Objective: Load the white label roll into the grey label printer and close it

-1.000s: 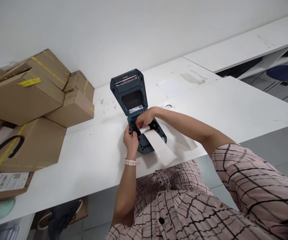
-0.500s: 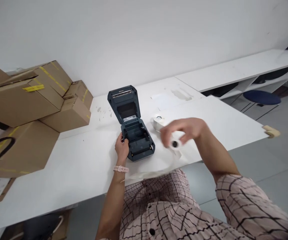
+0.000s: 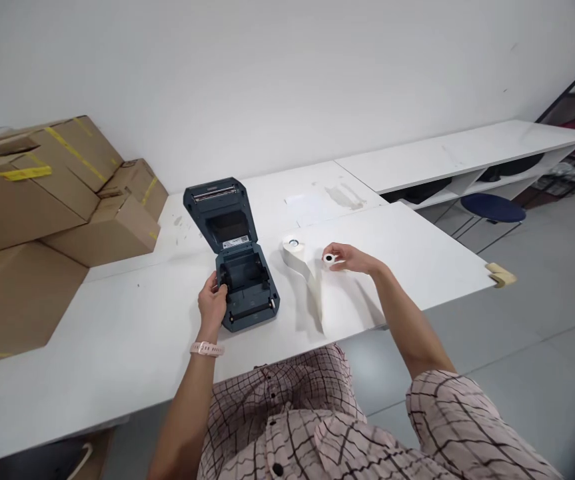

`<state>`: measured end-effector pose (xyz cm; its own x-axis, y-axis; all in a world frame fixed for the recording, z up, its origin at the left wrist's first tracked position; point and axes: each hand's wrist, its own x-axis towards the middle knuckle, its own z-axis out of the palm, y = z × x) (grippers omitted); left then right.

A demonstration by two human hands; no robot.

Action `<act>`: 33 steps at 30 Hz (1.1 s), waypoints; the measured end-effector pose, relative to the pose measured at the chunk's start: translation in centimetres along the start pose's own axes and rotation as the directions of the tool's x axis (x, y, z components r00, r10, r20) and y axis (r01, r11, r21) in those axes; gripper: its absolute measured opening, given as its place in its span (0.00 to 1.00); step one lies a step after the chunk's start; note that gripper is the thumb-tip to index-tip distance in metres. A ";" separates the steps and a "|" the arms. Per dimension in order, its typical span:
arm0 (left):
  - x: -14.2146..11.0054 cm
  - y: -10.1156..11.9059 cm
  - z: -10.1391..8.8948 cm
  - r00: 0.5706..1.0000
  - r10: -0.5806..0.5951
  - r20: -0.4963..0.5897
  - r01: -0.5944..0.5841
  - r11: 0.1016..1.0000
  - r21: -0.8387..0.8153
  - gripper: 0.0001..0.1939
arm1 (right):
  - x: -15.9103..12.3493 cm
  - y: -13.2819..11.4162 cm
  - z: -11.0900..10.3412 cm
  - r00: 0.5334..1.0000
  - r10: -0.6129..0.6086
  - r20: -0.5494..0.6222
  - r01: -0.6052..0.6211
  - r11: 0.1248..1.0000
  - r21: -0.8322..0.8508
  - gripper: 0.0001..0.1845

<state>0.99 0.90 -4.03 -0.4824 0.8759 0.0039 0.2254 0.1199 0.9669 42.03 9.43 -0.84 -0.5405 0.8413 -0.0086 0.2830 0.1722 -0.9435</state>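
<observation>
A dark blue-grey label printer [image 3: 250,300] stands on the white table with its lid [image 3: 224,217] raised, its inside bare to view. My left hand [image 3: 212,307] grips the printer's left edge, thumb over the rim. To the right, my right hand [image 3: 353,259] holds a small white paper roll [image 3: 329,263] with a dark core end, fingers closed around it just above the table. Between that roll and the printer lies a larger label roll [image 3: 293,245]. From it a loose paper strip [image 3: 313,290] runs toward the table's front edge.
Cardboard boxes [image 3: 67,213] with yellow tape are piled on the left. Flat white paper [image 3: 304,208] lies behind the rolls. At the table's right corner sits a tan corner guard [image 3: 500,275]. A blue stool [image 3: 493,208] stands beyond, beside a white shelf unit [image 3: 467,153].
My right hand has carried the small roll away from the table's front edge, to the right of the label roll. The paper strip now stands out beside it. My left hand stays on the printer.
</observation>
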 end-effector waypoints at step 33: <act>-0.8 0.5 0.4 0.999 -0.024 -0.032 0.020 0.994 -0.110 0.33 | 12.2 -14.8 10.2 0.901 -0.201 0.385 0.299 0.930 -0.215 0.36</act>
<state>1.86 0.45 -3.64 -0.5147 0.8573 -0.0107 0.1214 0.0852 0.9889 23.22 11.94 9.63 -0.8489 0.5259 0.0540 0.2717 0.5216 -0.8088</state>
